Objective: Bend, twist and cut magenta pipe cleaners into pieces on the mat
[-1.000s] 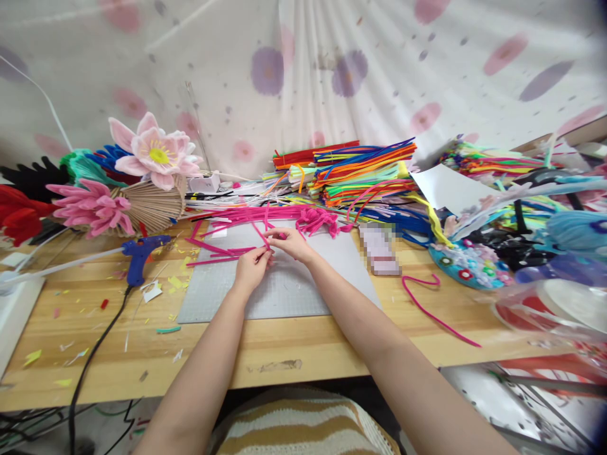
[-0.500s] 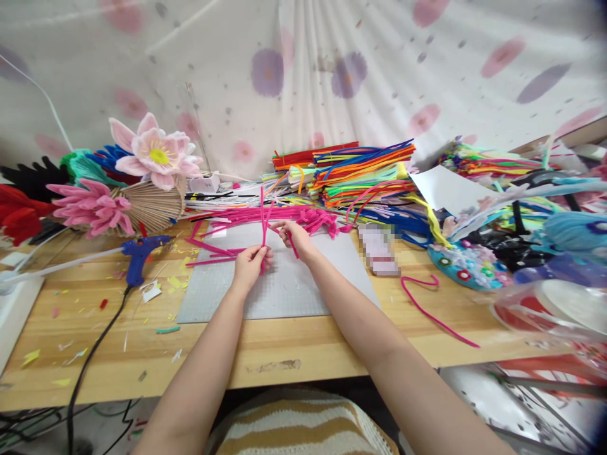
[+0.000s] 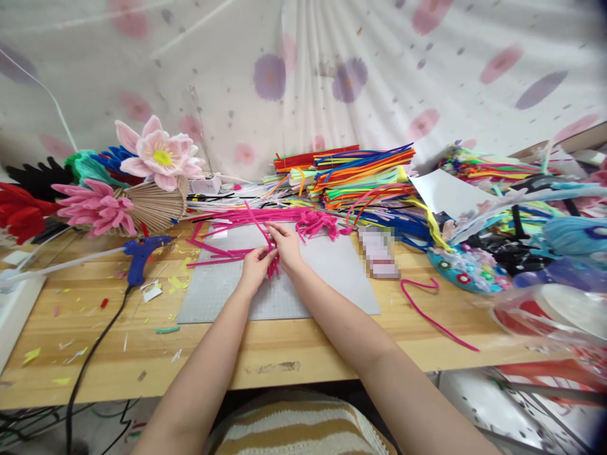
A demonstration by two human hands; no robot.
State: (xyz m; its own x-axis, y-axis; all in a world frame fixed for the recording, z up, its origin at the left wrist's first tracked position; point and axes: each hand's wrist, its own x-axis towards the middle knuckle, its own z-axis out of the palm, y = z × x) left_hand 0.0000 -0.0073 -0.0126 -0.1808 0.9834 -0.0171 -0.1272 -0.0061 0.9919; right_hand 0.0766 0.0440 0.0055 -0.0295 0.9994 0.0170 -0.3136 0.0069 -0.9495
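Note:
My left hand [image 3: 257, 266] is closed in a pinch on magenta pipe cleaners [image 3: 256, 217], whose ends stick up past the fingers and poke out below. My right hand [image 3: 284, 243] is pressed close beside it, its fingers closed on the same pipe cleaners; the crossing point is hidden between the hands. Both hands are above a grey cutting mat [image 3: 327, 287]. More magenta pipe cleaners [image 3: 220, 255] lie on the mat's left side, and a bundle of them stretches along its back edge. A twisted magenta piece [image 3: 317, 223] rests behind my right hand.
A blue glue gun [image 3: 138, 258] with a black cord lies on the left of the wooden table [image 3: 199, 354]. Fuzzy flowers [image 3: 159, 155] stand behind it. Stacks of coloured pipe cleaners [image 3: 363, 174] fill the back. A blurred phone-like object [image 3: 378, 253] and a bent magenta stem [image 3: 441, 322] lie right.
My right hand has moved left and slightly down, up against my left hand. The upright pipe cleaners now lean to the left, and their lower ends show beneath the fingers.

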